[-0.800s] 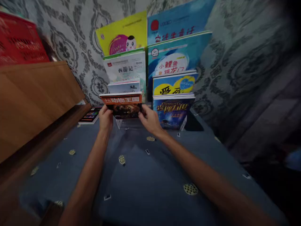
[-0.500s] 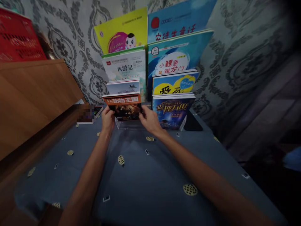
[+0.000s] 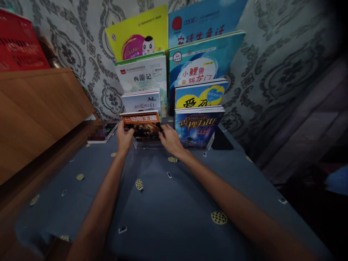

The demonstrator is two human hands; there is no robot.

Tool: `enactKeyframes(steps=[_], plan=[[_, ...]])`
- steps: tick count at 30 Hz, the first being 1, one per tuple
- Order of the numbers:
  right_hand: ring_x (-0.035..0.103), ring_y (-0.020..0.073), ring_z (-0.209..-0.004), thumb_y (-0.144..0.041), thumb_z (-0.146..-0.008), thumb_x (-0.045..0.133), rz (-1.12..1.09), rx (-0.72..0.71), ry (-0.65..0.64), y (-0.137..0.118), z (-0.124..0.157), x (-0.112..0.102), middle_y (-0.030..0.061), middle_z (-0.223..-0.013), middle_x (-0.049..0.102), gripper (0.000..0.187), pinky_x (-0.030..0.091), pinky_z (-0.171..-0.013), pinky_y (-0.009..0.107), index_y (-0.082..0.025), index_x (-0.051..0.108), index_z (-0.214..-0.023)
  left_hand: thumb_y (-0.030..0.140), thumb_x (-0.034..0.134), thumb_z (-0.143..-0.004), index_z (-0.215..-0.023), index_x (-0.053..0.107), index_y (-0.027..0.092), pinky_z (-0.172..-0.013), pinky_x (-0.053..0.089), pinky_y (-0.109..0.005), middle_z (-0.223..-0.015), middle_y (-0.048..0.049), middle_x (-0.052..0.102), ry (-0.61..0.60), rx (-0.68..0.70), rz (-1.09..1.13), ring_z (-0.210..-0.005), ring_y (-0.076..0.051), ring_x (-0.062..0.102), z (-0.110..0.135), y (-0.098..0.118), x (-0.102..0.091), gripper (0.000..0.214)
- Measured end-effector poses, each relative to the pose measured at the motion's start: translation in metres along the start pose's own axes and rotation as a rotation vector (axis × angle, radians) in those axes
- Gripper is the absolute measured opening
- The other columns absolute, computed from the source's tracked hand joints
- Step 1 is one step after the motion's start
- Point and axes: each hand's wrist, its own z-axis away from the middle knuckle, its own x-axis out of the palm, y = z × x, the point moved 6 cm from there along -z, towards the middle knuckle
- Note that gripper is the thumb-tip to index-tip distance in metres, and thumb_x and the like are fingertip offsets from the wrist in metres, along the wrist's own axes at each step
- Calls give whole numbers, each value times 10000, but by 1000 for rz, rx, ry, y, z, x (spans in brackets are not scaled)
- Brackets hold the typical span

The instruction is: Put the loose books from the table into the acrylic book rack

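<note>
An orange and dark book [image 3: 144, 127] with an animal on its cover stands upright at the front left of a clear tiered rack [image 3: 152, 145]. Its left edge is held by my left hand [image 3: 125, 137], thumb across the cover. On the right edge of the same book, my right hand [image 3: 170, 138] closes with thumb and fingers. A pale book [image 3: 143, 102] rises just behind it, and farther back is a white and green book [image 3: 143, 75]. To the right of my right hand, a dark blue book [image 3: 198, 128] stands in the front row.
More books climb the rack: a yellow-and-blue book [image 3: 201, 95], a teal book [image 3: 206, 58], a yellow-green book [image 3: 138, 32] and a blue book [image 3: 206, 18]. A black flat object [image 3: 223, 139] lies at right. Books [image 3: 100, 133] lie left, near a wooden cabinet [image 3: 40, 112].
The orange and dark book has dropped slightly lower in front of the pale book, showing more of that cover. Both hands have stayed on its edges. The view has shifted a little.
</note>
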Motion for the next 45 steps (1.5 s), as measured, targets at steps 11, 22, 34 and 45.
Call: enactKeyframes(steps=[11, 22, 34, 45], plan=[[613, 295, -995, -144, -868, 443, -113, 62, 129, 10, 5, 6, 147, -1055, 635, 301, 527, -894, 497, -179, 506, -1160, 190, 601, -777, -1032, 568, 200, -747, 474, -302, -934, -25, 622, -24, 45, -86, -843, -186, 594, 1, 1, -1, 258], [618, 281, -979, -148, -865, 440, -197, 52, 203, 3, 6, -2, 147, -1039, 634, 231, 516, -877, 460, -189, 505, -1083, 222, 630, -811, -1073, 539, 206, -739, 476, -296, -889, -3, 592, -13, -38, -132, -796, -170, 596, 7, -16, -1, 278], [618, 282, -950, -176, -886, 425, -68, 86, 152, -6, 11, -3, 173, -1162, 601, 330, 522, -854, 456, -172, 537, -1196, 295, 590, -866, -818, 587, 212, -754, 438, -295, -779, 5, 589, -12, -28, -129, -762, -177, 551, 4, -16, -4, 97], [638, 279, -945, -187, -881, 445, -74, 90, 147, -1, 11, -2, 166, -1134, 639, 321, 516, -867, 439, -173, 558, -1180, 332, 584, -836, -756, 615, 198, -612, 393, -253, -690, 15, 570, -24, -91, -91, -672, -158, 521, 1, -26, -5, 160]])
